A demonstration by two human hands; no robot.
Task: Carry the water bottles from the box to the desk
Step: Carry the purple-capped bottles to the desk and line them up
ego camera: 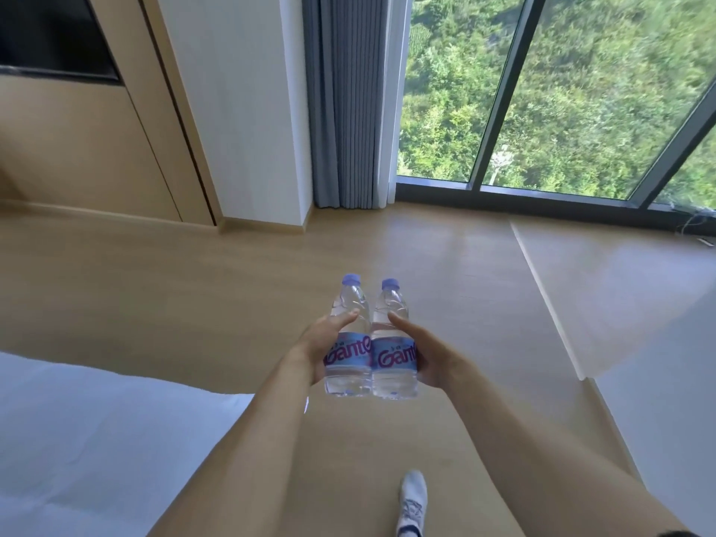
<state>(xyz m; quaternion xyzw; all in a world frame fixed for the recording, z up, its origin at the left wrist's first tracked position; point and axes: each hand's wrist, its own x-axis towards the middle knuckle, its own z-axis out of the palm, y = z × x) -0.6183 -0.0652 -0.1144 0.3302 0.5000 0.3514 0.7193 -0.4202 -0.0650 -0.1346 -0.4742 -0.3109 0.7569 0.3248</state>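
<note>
Currently the left hand [321,343] is gripping one Ganten water bottle [347,343] and the right hand [422,354] is gripping another [393,346], side by side above the wooden floor [193,284]. Neither box nor desk is showing, so the carrying seems midway.

On the blue label of the left bottle [347,339], purple lettering is read as "Gante", its end cut off by the neighbour. On the right bottle [394,343], "Gant" is shown; smaller print stays illegible.
</note>
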